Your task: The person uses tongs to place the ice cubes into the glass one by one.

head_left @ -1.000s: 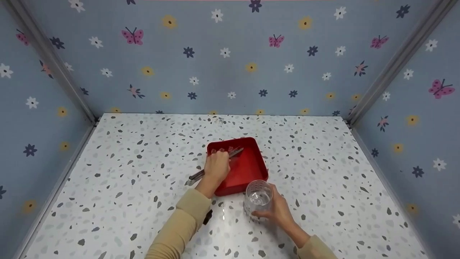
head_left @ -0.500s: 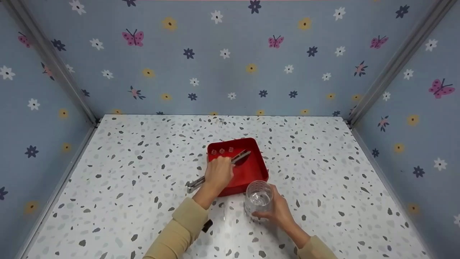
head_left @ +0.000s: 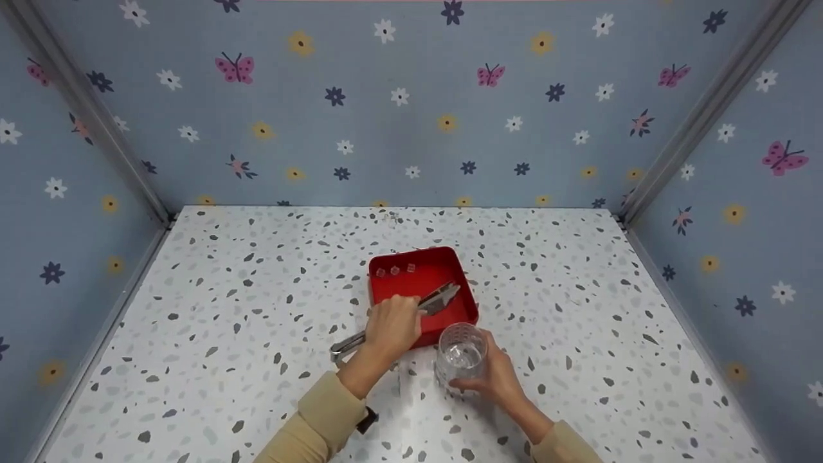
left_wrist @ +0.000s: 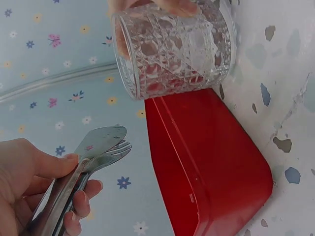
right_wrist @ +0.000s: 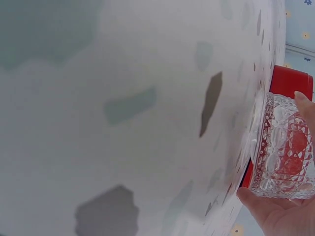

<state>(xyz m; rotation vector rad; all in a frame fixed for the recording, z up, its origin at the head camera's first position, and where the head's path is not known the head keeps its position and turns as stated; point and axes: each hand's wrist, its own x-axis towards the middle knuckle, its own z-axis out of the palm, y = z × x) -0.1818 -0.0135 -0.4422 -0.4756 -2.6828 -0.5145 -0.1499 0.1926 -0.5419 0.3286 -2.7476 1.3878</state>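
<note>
My left hand (head_left: 392,325) grips a pair of metal serving tongs (head_left: 442,298) above the red square tray (head_left: 468,289). In the left wrist view the tongs (left_wrist: 101,147) have one flat blade and one forked end, set close together; I cannot tell whether anything is between them. My right hand (head_left: 498,376) holds a clear patterned glass (head_left: 461,363), upright on the table at the tray's near right corner. Something clear shows at the bottom of the glass. Three small clear cubes (head_left: 395,271) lie in a row at the tray's back left.
A white speckled table (head_left: 566,302) spreads around the tray. Blue flowered walls (head_left: 411,109) enclose its back and sides, with grey metal strips (head_left: 707,109) at the corners. A small dark object (head_left: 368,421) shows beside the left sleeve.
The left hand has drawn the tongs from the tray's back toward its near right side, closer to the glass. The cubes have come into fuller view. The right hand and glass stay put.
</note>
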